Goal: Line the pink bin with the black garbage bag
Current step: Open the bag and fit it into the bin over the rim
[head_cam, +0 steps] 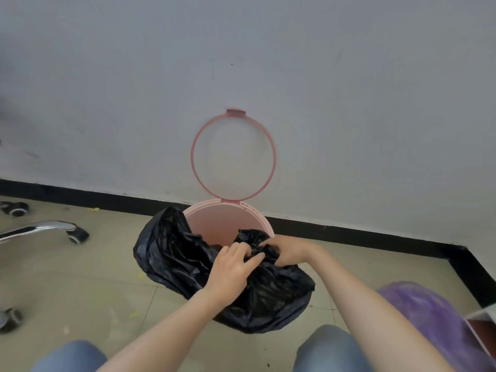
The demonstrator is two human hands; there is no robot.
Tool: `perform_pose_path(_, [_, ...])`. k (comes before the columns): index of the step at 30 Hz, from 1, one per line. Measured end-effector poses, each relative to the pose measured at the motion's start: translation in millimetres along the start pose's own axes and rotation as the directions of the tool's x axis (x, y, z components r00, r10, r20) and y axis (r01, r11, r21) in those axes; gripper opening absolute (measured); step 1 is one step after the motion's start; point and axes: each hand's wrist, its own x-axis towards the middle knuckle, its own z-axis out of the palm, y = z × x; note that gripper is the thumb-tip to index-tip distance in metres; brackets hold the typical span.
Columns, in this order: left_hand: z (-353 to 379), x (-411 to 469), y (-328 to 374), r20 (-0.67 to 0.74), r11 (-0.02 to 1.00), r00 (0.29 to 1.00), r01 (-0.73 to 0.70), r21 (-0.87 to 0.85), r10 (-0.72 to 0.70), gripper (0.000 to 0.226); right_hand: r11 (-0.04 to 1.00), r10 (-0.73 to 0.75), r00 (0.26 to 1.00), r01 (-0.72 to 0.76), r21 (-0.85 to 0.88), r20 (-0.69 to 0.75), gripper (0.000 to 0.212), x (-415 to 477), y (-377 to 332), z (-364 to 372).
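Note:
The pink bin (214, 224) stands on the floor against the wall, its hinged pink ring (193, 146) flipped up and leaning on the wall. The black garbage bag (171, 253) is draped over the bin's left and near rim and hangs down the outside toward me. Part of the pink inside still shows at the back. My left hand (230, 267) and my right hand (287, 252) meet over the near rim, both pinching crumpled folds of the bag. The bin's near wall is hidden under the plastic.
A black skirting board (349, 234) runs along the grey wall and turns at the right. Chrome chair legs with black castors (77, 234) lie at the left. A purple bag (429, 315) sits at the right. My knees in jeans (330, 347) are at the bottom.

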Motion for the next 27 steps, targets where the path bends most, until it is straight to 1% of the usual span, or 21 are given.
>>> perform_pose_path(1, [0, 0, -1, 0.035, 0.998, 0.997, 0.062, -0.007, -0.062, 0.051, 1.000, -0.004, 0.995, 0.006, 0.013, -0.095, 0.035, 0, 2, 4])
perform_pose_path(2, [1, 1, -3, 0.099, 0.989, 0.984, 0.149, -0.024, -0.146, 0.058, 0.999, 0.001, 0.967, 0.012, 0.047, -0.254, 0.024, 0, 6, 7])
perform_pose_path(3, [3, 2, -5, 0.187, 0.967, 0.953, 0.250, -0.047, -0.237, 0.068, 0.995, 0.031, 0.894, 0.012, 0.095, -0.448, 0.019, -2, 9, 9])
perform_pose_path(4, [5, 3, -6, 0.279, 0.936, 0.906, 0.347, -0.062, -0.317, 0.080, 0.985, 0.077, 0.778, 0.039, 0.171, -0.624, 0.018, -5, 12, 10])
perform_pose_path(5, [8, 5, -9, 0.358, 0.904, 0.853, 0.425, -0.054, -0.380, 0.091, 0.962, 0.129, 0.652, 0.100, 0.253, -0.747, 0.020, -10, 15, 10])
perform_pose_path(6, [11, 8, -12, 0.399, 0.877, 0.810, 0.479, -0.027, -0.430, 0.098, 0.939, 0.165, 0.545, 0.167, 0.300, -0.822, 0.023, -16, 17, 8])
perform_pose_path(8, [17, 12, -21, 0.417, 0.850, 0.758, 0.520, 0.078, -0.502, 0.097, 0.899, 0.241, 0.393, 0.255, 0.356, -0.888, 0.032, -27, 20, 3])
perform_pose_path(9, [19, 13, -27, 0.420, 0.836, 0.734, 0.533, 0.128, -0.533, 0.091, 0.870, 0.294, 0.341, 0.290, 0.398, -0.893, 0.038, -31, 22, 0])
perform_pose_path(10, [20, 14, -33, 0.426, 0.821, 0.711, 0.545, 0.167, -0.559, 0.083, 0.839, 0.340, 0.311, 0.326, 0.436, -0.887, 0.041, -35, 22, -3])
perform_pose_path(11, [21, 15, -39, 0.437, 0.809, 0.689, 0.554, 0.197, -0.578, 0.075, 0.821, 0.362, 0.304, 0.344, 0.455, -0.881, 0.043, -38, 23, -5])
perform_pose_path(13, [20, 16, -50, 0.455, 0.794, 0.654, 0.539, 0.281, -0.604, 0.066, 0.835, 0.360, 0.311, 0.313, 0.453, -0.879, 0.039, -39, 25, -6])
perform_pose_path(14, [18, 16, -55, 0.458, 0.786, 0.639, 0.524, 0.329, -0.618, 0.067, 0.840, 0.385, 0.289, 0.284, 0.462, -0.877, 0.034, -37, 29, -5])
perform_pose_path(16, [13, 15, -65, 0.451, 0.741, 0.588, 0.550, 0.385, -0.671, 0.070, 0.830, 0.496, 0.183, 0.189, 0.525, -0.849, 0.027, -36, 36, -3])
perform_pose_path(17, [9, 13, -71, 0.437, 0.710, 0.561, 0.583, 0.395, -0.703, 0.071, 0.830, 0.535, 0.132, 0.106, 0.548, -0.835, 0.028, -37, 40, -1])
perform_pose_path(18, [5, 11, -77, 0.423, 0.681, 0.536, 0.615, 0.397, -0.730, 0.070, 0.842, 0.535, 0.115, 0.008, 0.539, -0.837, 0.030, -38, 43, 2])
perform_pose_path(19, [0, 9, -82, 0.424, 0.662, 0.512, 0.635, 0.398, -0.747, 0.070, 0.869, 0.495, 0.150, -0.072, 0.490, -0.856, 0.033, -38, 45, 6])
perform_pose_path(21, [-8, 4, -88, 0.481, 0.678, 0.492, 0.626, 0.385, -0.726, 0.070, 0.946, 0.325, 0.330, -0.106, 0.308, -0.886, 0.044, -34, 41, 15])
perform_pose_path(22, [-13, 0, -87, 0.522, 0.720, 0.512, 0.597, 0.354, -0.682, 0.070, 0.974, 0.227, 0.417, -0.074, 0.216, -0.880, 0.052, -31, 36, 21])
perform_pose_path(23, [-17, -4, -84, 0.563, 0.767, 0.541, 0.560, 0.313, -0.625, 0.069, 0.988, 0.151, 0.476, -0.033, 0.154, -0.866, 0.059, -28, 31, 27])
perform_pose_path(25, [-25, -15, -74, 0.633, 0.836, 0.573, 0.493, 0.241, -0.520, 0.067, 0.991, 0.064, 0.514, 0.068, 0.115, -0.855, 0.064, -22, 20, 34])
perform_pose_path(27, [-35, -24, -64, 0.651, 0.867, 0.600, 0.459, 0.196, -0.465, 0.063, 0.971, 0.048, 0.538, 0.173, 0.166, -0.842, 0.062, -20, 13, 40])
